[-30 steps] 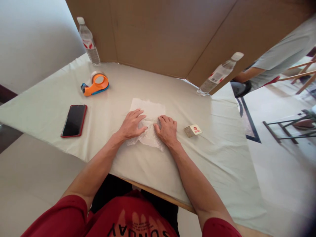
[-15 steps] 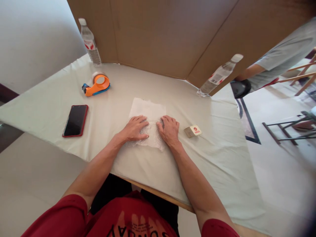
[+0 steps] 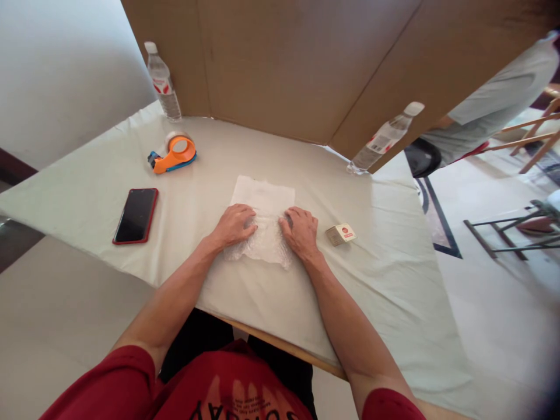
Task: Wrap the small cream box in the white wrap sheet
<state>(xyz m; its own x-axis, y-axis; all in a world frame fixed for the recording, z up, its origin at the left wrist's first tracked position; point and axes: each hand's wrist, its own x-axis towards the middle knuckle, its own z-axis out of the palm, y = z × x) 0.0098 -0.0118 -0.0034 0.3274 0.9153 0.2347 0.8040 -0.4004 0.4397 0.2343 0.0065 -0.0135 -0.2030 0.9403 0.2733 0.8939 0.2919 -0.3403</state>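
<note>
"SUNDAY" runs upside down, partly cut off, across the red shirt (image 3: 236, 370) — box (image 3: 341, 234) label is illegible.

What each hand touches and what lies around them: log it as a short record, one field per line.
Left hand: on the left side of the bubble wrap
Right hand: on its right side
Small box: on the cloth, right of the right hand
Phone: lying dark-screened, left of the left hand
Tape dispenser: orange and blue, beyond the phone
Bottles: two, one far left, one far right
</note>
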